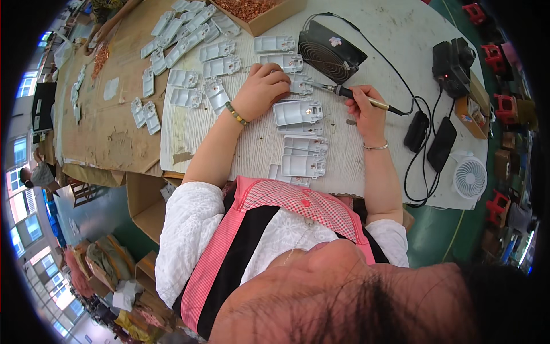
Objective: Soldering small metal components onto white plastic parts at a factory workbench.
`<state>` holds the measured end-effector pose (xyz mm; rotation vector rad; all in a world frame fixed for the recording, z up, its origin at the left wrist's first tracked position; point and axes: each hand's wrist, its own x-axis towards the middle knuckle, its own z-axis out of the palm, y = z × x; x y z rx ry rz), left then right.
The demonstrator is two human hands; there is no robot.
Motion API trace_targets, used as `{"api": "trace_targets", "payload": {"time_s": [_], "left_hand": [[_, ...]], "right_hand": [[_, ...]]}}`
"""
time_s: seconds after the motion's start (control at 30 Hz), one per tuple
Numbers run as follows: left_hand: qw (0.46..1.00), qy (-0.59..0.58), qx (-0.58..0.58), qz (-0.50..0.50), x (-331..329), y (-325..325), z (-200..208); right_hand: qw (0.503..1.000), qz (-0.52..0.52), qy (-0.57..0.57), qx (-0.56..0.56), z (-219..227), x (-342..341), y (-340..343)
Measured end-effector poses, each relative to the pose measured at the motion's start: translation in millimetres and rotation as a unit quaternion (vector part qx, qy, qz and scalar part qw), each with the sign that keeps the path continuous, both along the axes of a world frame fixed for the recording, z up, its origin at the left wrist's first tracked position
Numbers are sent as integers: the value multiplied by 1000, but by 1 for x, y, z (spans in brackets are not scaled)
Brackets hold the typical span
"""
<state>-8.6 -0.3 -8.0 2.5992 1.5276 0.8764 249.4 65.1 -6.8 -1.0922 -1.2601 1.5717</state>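
My right hand (366,109) is closed around a soldering iron (345,92), its thin metal tip pointing left. The tip reaches the right end of a light grey plastic casing (301,85), where small metal contacts sit. My left hand (262,90) rests with curled fingers on the left end of that casing, steadying it against the table; its fingertips are partly hidden. Just below lies a stack of similar casings (298,113), and nearer to me another group of casings (303,163). More casings (220,66) lie in rows beyond my left hand.
A black square fan (331,51) stands behind the iron. Its cables run to black power adapters (441,143) and a black soldering station (454,67) at right. A small white fan (470,178) sits at the edge. A cardboard box (258,20) holds copper-coloured parts. Another person's hand (94,43) works far left.
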Motion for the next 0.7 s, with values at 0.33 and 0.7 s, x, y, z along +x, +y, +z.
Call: {"api": "trace_targets", "payload": {"time_s": [0.33, 0.7], "left_hand": [[999, 40, 8, 19, 2, -2, 2], [998, 59, 8, 28, 2, -3, 2]], "right_hand": [[999, 32, 9, -1, -2, 1, 0], [1000, 17, 8, 1, -2, 0, 0]]}}
